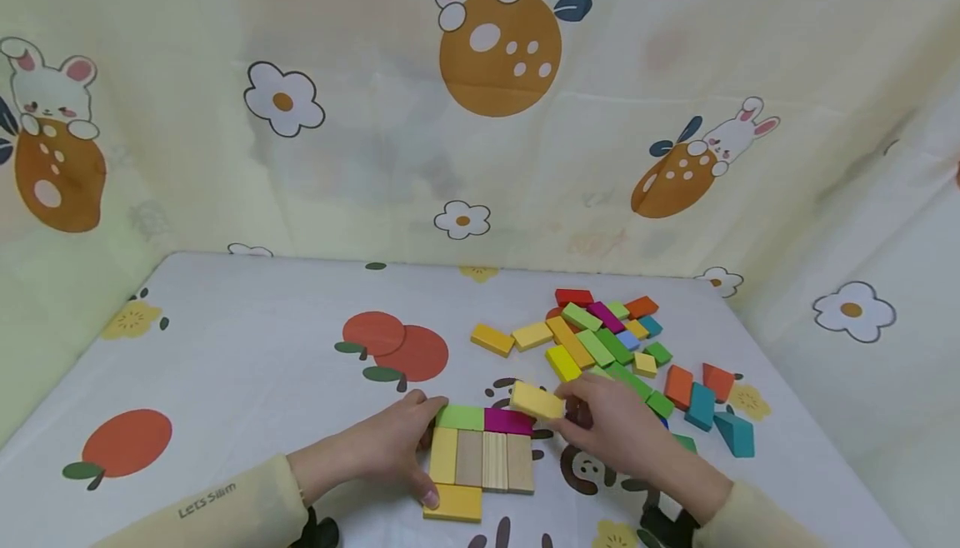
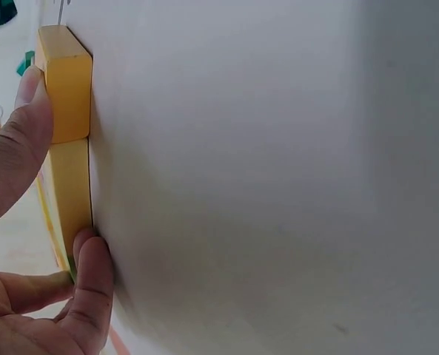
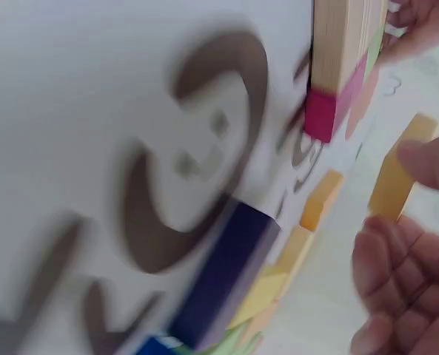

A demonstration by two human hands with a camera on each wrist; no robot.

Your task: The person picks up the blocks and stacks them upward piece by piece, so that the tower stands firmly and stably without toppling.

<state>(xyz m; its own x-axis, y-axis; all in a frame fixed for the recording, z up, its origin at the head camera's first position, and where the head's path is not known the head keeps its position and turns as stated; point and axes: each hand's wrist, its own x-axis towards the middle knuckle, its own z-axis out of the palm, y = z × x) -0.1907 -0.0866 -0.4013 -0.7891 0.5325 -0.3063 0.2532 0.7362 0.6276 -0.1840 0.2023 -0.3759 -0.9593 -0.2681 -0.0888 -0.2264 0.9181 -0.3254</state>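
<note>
My right hand [image 1: 622,419] pinches one end of a pale yellow wooden block [image 1: 534,401] between thumb and fingers. That block is held near the far right corner of a flat block arrangement, just past the magenta block [image 1: 511,421]. A light green block [image 1: 461,417] lies beside the magenta one. Below them stand a yellow block [image 1: 443,455] and plain wood blocks [image 1: 470,458], side by side. Along the arrangement's left edge rests my left hand [image 1: 390,440]. Its thumb touches the darker yellow block [image 2: 69,100] at the near left, and its fingers press the far left end.
A loose heap of coloured blocks [image 1: 596,346] lies at the back right. Blue-green blocks [image 1: 701,406] and orange-red blocks [image 1: 678,386] lie farther right. A dark blue block [image 3: 225,274] shows close up in the right wrist view. A printed cloth [image 1: 262,365] covers the table; a curtain [image 1: 360,148] hangs behind.
</note>
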